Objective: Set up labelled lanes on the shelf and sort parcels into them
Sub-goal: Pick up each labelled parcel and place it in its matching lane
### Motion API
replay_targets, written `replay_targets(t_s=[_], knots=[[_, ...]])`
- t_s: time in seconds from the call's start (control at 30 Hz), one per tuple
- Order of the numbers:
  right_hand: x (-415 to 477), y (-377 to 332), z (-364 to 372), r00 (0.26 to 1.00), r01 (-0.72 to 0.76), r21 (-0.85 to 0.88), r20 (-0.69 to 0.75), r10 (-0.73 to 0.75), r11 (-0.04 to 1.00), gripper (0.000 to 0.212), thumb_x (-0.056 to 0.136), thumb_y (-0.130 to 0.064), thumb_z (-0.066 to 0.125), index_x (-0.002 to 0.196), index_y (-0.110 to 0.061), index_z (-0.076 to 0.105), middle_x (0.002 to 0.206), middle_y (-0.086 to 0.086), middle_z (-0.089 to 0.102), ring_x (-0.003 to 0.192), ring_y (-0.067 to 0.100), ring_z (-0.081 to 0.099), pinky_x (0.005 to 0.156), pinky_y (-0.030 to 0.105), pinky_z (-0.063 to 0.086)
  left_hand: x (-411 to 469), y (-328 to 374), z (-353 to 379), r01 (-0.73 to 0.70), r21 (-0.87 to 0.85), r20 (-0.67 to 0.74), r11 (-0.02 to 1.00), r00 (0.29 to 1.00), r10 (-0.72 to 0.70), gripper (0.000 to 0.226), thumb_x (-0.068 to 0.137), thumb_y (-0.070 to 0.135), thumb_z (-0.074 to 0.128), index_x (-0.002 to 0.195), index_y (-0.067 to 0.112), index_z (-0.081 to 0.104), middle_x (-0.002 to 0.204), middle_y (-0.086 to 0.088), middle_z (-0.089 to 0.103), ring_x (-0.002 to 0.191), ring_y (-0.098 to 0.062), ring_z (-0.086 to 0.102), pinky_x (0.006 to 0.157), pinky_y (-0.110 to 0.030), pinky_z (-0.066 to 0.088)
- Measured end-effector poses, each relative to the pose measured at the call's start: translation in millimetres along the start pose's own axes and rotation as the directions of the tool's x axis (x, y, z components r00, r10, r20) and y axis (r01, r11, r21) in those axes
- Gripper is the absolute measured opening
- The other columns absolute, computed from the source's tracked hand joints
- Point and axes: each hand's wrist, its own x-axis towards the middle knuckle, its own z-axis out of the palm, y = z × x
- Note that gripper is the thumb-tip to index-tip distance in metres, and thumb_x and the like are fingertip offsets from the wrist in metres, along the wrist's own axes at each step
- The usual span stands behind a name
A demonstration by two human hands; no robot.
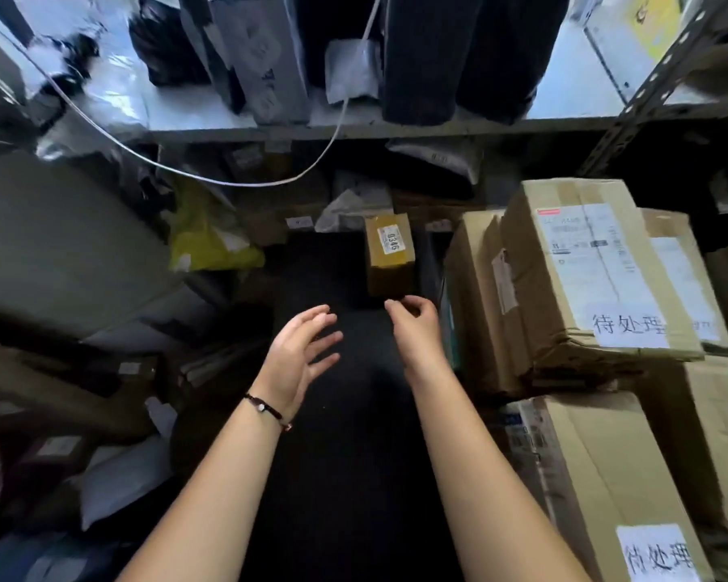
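A small brown parcel [389, 254] with a white sticker reading 0346 stands on the dark lower shelf surface [337, 413], towards the back. My left hand [301, 354] hovers in front of it with fingers spread and holds nothing. Just below the parcel's near edge is my right hand [415, 325], fingers loosely curled, empty and apart from the parcel. To the right are large cardboard boxes [581, 270], two carrying white handwritten paper labels [629, 325] [656, 554].
A grey upper shelf [354, 128] holds dark and grey bagged parcels [261, 52]. A white cable [244, 183] sags across below it. A yellow bag [204, 237] and soft mailers lie left. A perforated metal upright [648, 90] stands at the right.
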Motion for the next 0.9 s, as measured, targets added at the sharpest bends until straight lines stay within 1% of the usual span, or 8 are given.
replay_targets(t_s=[0.07, 0.23, 0.4, 0.5, 0.57, 0.73, 0.83, 0.9], knots=[[15.2, 1.2, 15.4, 1.0, -0.02, -0.031, -0.025, 0.019, 0.999, 0.055, 0.092, -0.039, 0.069, 0.141, -0.025, 0.047, 0.134, -0.001, 0.057, 0.11, 0.015, 0.056, 0.092, 0.032, 0.047, 3.6, -4.0, -13.4, 0.044, -0.009, -0.022, 0.999, 0.999, -0.044, 0.027, 0.101, 0.028, 0.052, 0.125, 0.023, 0.062, 0.129, 0.0, 0.065, 0.117, -0.02, 0.064, 0.096, -0.04, 0.052], [50.2, -8.5, 60.8, 0.995, 0.028, -0.053, -0.099, -0.033, 0.998, 0.079, 0.088, -0.04, 0.074, 0.152, -0.023, 0.032, 0.149, 0.005, 0.042, 0.128, 0.023, 0.049, 0.093, 0.032, 0.04, 11.1, -14.0, -38.5, 0.113, -0.084, -0.08, 0.99, 0.99, -0.12, 0.03, 0.101, 0.028, 0.049, 0.127, 0.02, 0.062, 0.125, -0.001, 0.068, 0.114, -0.021, 0.067, 0.1, -0.043, 0.051], [94.9, -17.1, 80.7, 0.984, 0.014, -0.266, -0.17, -0.062, 0.964, 0.109, 0.082, -0.044, 0.079, 0.161, -0.021, 0.007, 0.166, 0.01, 0.015, 0.149, 0.038, 0.024, 0.119, 0.052, 0.029, 31.0, -6.5, -58.2, 0.17, -0.037, -0.1, 0.985, 0.98, -0.173, 0.028, 0.101, 0.028, 0.05, 0.125, 0.021, 0.063, 0.124, -0.001, 0.07, 0.114, -0.021, 0.067, 0.099, -0.042, 0.052], [129.2, -26.9, 78.9, 0.973, 0.021, -0.348, -0.21, -0.1, 0.937, 0.116, 0.08, -0.039, 0.082, 0.162, -0.023, 0.0, 0.167, 0.009, 0.011, 0.148, 0.042, 0.023, 0.116, 0.056, 0.029, 50.3, 2.9, -63.0, 0.155, -0.026, -0.119, 0.988, 0.98, -0.157, 0.029, 0.101, 0.027, 0.049, 0.126, 0.02, 0.062, 0.124, -0.001, 0.069, 0.115, -0.021, 0.066, 0.099, -0.042, 0.052], [146.4, -32.6, 74.8, 0.968, 0.041, -0.379, -0.214, -0.13, 0.925, 0.109, 0.079, -0.035, 0.083, 0.161, -0.021, 0.012, 0.16, 0.01, 0.024, 0.142, 0.04, 0.035, 0.11, 0.052, 0.038, 59.9, 6.3, -61.5, 0.157, -0.019, -0.118, 0.987, 0.98, -0.159, 0.03, 0.101, 0.027, 0.049, 0.127, 0.02, 0.062, 0.124, -0.001, 0.069, 0.115, -0.021, 0.066, 0.1, -0.043, 0.051], [134.7, -28.4, 68.5, 0.959, 0.202, -0.469, -0.084, -0.271, 0.86, 0.094, 0.069, -0.037, 0.082, 0.149, -0.026, 0.034, 0.144, 0.004, 0.042, 0.129, 0.031, 0.049, 0.101, 0.048, 0.048, 76.0, 10.0, -53.6, 0.18, 0.031, -0.115, 0.983, 0.978, -0.175, 0.028, 0.101, 0.03, 0.049, 0.125, 0.022, 0.062, 0.128, -0.001, 0.067, 0.115, -0.02, 0.066, 0.102, -0.044, 0.051], [102.5, -19.1, 63.2, 0.908, 0.404, -0.457, 0.09, -0.41, 0.793, 0.093, 0.068, -0.03, 0.084, 0.147, -0.029, 0.034, 0.146, -0.002, 0.037, 0.134, 0.021, 0.042, 0.103, 0.037, 0.044, 84.6, 16.1, -44.5, 0.184, 0.034, -0.103, 0.982, 0.978, -0.179, 0.03, 0.101, 0.039, 0.048, 0.124, 0.025, 0.061, 0.133, -0.001, 0.062, 0.117, -0.021, 0.064, 0.101, -0.044, 0.051], [82.5, -12.3, 57.2, 0.841, 0.529, -0.499, 0.198, -0.504, 0.687, 0.092, 0.072, -0.025, 0.083, 0.147, -0.03, 0.031, 0.151, -0.003, 0.029, 0.14, 0.021, 0.033, 0.101, 0.033, 0.042, 87.0, 25.0, -35.5, 0.183, 0.024, -0.103, 0.983, 0.978, -0.18, 0.044, 0.094, 0.052, 0.05, 0.129, 0.025, 0.056, 0.135, 0.0, 0.059, 0.119, -0.021, 0.062, 0.098, -0.044, 0.052]])
